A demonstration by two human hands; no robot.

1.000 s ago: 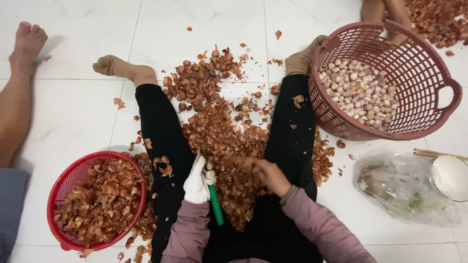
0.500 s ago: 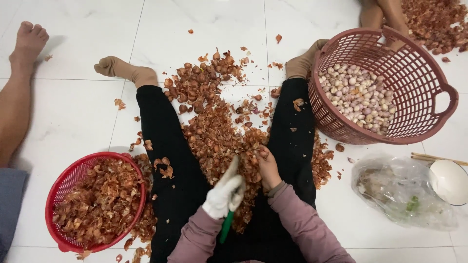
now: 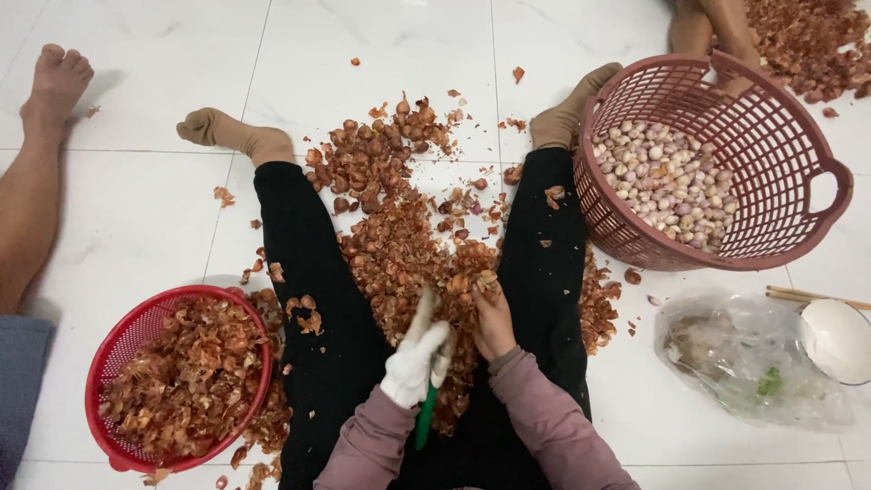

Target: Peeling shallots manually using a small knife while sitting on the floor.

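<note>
White glove (image 3: 413,363), seemingly green-handled knife (image 3: 425,419)

One head-worn camera looks almost straight down from close above onto the seated person's outstretched legs (image 3: 308,272) and the white tiled floor (image 3: 145,218).

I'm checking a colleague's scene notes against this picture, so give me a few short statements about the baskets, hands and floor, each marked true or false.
1. The left hand wears a white glove and holds a green-handled tool. True.
2. The right hand is gloved too. False: it is bare, resting in the pile of brown skins.
3. The large dark-red basket holds pale peeled bulbs. True.
4. The small red basket is empty. False: it is full of brown skins.
5. A white bowl sits beside a clear plastic bag. True.
</note>
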